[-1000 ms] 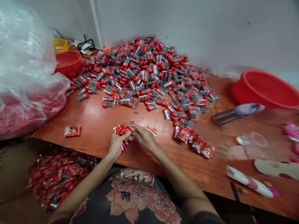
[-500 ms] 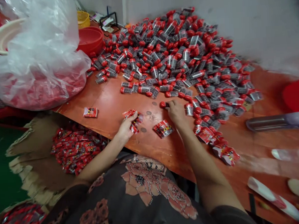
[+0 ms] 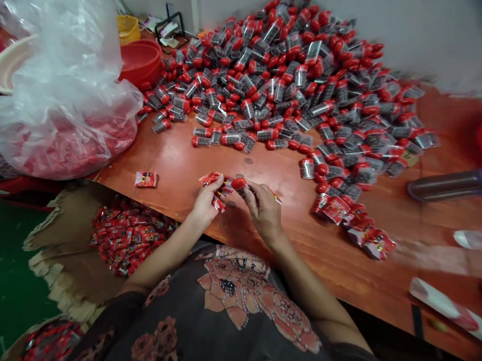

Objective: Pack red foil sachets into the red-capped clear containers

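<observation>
My left hand [image 3: 206,202] is closed around a few small red printed packets [image 3: 210,178], which fan out past its fingers. Close by on the right, my right hand [image 3: 266,212] pinches a small red-capped container [image 3: 238,184], its cap pointing at the packets; the fingers hide most of its body. Another printed packet [image 3: 277,198] lies on the table, mostly covered by my right hand. Beyond both hands rises a large heap of clear containers [image 3: 256,106] with red caps and dark contents. A single packet [image 3: 145,179] lies to the left of my left hand.
Several packets [image 3: 335,209] lie in a row at right, near a clear tube [image 3: 445,184]. A bulging plastic bag [image 3: 67,136] stands at left before red bowls [image 3: 139,61]. Below the table edge, a carton [image 3: 61,251] holds many red packets [image 3: 128,233].
My right hand left the packets, picked up a red-capped container near the heap, then brought it back left beside my left hand. The left hand kept its packets. The camera view has shifted.
</observation>
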### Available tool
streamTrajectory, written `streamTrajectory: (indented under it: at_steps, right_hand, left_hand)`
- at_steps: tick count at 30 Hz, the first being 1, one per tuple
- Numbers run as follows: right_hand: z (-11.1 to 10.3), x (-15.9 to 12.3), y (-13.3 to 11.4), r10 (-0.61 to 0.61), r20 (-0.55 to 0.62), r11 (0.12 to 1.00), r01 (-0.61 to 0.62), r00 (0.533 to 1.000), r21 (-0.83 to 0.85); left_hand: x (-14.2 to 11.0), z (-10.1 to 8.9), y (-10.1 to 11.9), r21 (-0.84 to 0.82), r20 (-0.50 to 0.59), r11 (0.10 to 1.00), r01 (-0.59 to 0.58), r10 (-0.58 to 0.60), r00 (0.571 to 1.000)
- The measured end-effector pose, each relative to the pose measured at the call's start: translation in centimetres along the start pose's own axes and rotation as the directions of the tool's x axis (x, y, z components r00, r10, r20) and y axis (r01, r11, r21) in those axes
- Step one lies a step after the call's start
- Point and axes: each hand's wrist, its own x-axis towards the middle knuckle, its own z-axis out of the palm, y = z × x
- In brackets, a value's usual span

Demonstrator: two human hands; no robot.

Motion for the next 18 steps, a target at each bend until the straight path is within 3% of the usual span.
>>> streamTrajectory:
  at_steps: [4,9,18]
  right_hand:
    - [0.0,-0.3,0.2,0.041,-0.047,0.999,-0.041,0.998,-0.002]
    - [-0.2,-0.8,0.0,0.031,-0.128,0.999,-0.035,0.991,-0.031]
    - [-0.2,-1.2,-0.5,-0.012,-0.044,1.0,0.013,0.999,0.011]
  left_hand:
    - [-0.2,0.2,-0.3,0.043,0.013,0.999,-0.028,0.027,1.0]
    - [-0.1,0.1,-0.4,0.04,-0.046,0.998,-0.05,0.052,0.998]
    - [-1.0,0.7,-0.5,0.04,-0.06,0.995,-0.092,0.094,0.994]
